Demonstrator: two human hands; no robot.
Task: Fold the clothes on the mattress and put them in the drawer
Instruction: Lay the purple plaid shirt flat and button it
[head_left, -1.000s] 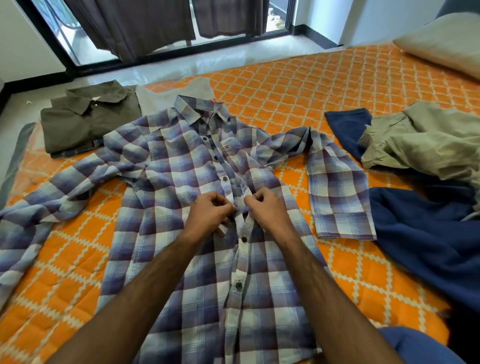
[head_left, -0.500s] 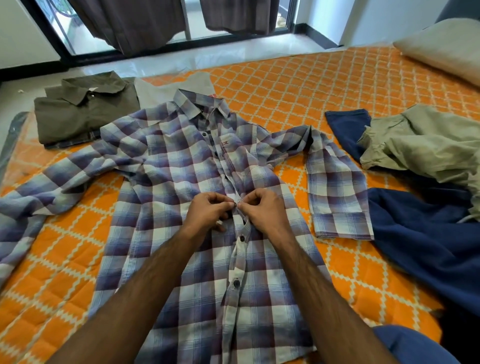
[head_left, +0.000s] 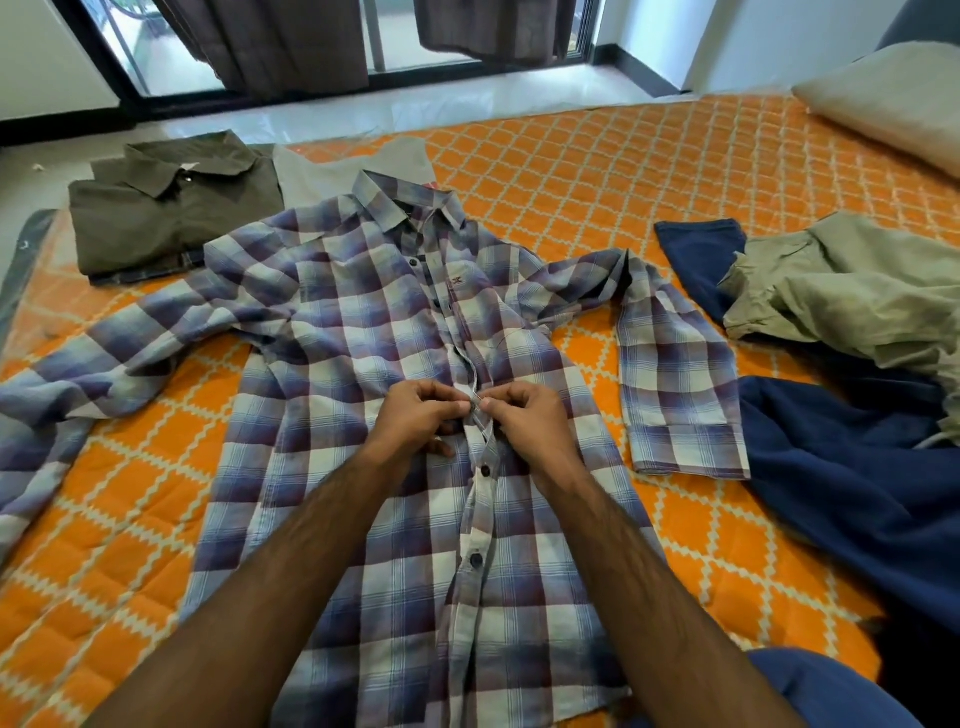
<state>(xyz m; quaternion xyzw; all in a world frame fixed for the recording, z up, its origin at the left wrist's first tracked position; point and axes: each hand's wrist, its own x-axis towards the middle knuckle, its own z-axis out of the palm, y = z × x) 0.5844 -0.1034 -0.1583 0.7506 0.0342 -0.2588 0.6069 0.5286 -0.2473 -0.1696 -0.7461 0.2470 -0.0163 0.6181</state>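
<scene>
Looking down from the head camera, the plaid shirt (head_left: 395, 364) lies face up across the orange quilted mattress (head_left: 623, 171), collar at 12 o'clock and hem at 6 o'clock, so its button placket runs straight along the 12-to-6 line, directly away from the person. Both hands meet on that line at about mid-chest. The left hand (head_left: 415, 421) comes in from 7 o'clock and the right hand (head_left: 530, 426) from 5 o'clock; each has its fingers curled, with thumb and forefinger pinching the placket edge, and the two sets of fingertips almost touch over one small bunched bit of cloth. Whether a button sits between them is hidden by the fingers.

Two fastened buttons show on the placket just toward 6 o'clock of the hands, and more open placket runs toward 12 o'clock, so the buttoning looks to be travelling up that axis toward the collar. Neither hand is nearer; they sit level on either side of the line.

One sleeve stretches out to 9 o'clock, the other bends down at 3 o'clock. A folded olive shirt (head_left: 171, 208) rests at 10 o'clock, and a loose heap of khaki clothing (head_left: 841, 291) on a navy garment (head_left: 852, 467) lies at 3 o'clock. No drawer is in view.
</scene>
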